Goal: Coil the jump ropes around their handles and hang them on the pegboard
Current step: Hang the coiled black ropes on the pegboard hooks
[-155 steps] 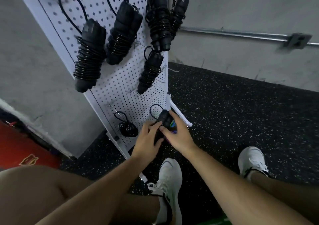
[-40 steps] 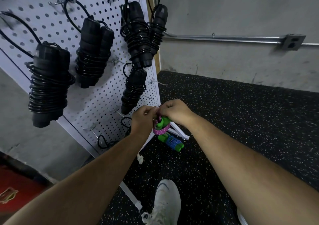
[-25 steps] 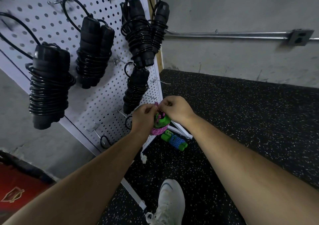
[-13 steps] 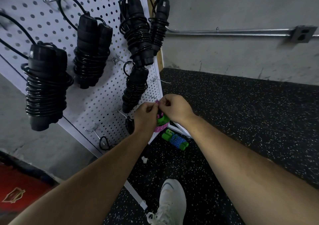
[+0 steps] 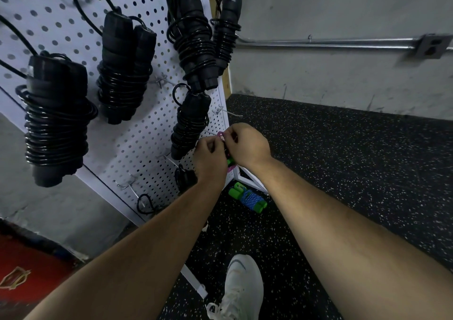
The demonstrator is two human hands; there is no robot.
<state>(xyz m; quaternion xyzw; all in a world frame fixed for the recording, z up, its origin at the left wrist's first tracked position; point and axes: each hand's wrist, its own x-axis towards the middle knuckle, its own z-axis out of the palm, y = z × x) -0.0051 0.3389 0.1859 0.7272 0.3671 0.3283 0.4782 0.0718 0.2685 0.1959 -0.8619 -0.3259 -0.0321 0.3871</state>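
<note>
Both hands hold a small jump rope with green handles and a pink cord (image 5: 230, 163) up against the white pegboard (image 5: 147, 113) near its lower right edge. My left hand (image 5: 210, 157) grips the bundle from the left. My right hand (image 5: 247, 145) pinches the pink loop (image 5: 220, 134) at the top, right by a metal hook; whether the loop is over the hook is hidden. A second coiled rope with green handles and blue cord (image 5: 247, 197) lies on the floor below. Several coiled black jump ropes (image 5: 122, 74) hang on the board.
An empty hook (image 5: 226, 111) sticks out just above my hands. The pegboard's white foot (image 5: 250, 179) reaches onto the speckled black rubber floor (image 5: 343, 160). My white shoe (image 5: 241, 290) stands below. A metal conduit (image 5: 318, 43) runs along the concrete wall. A red mat (image 5: 24, 270) lies at the lower left.
My hands have lifted the green-and-pink rope a little higher and closer to the pegboard hook. The blue-corded rope on the floor has not moved.
</note>
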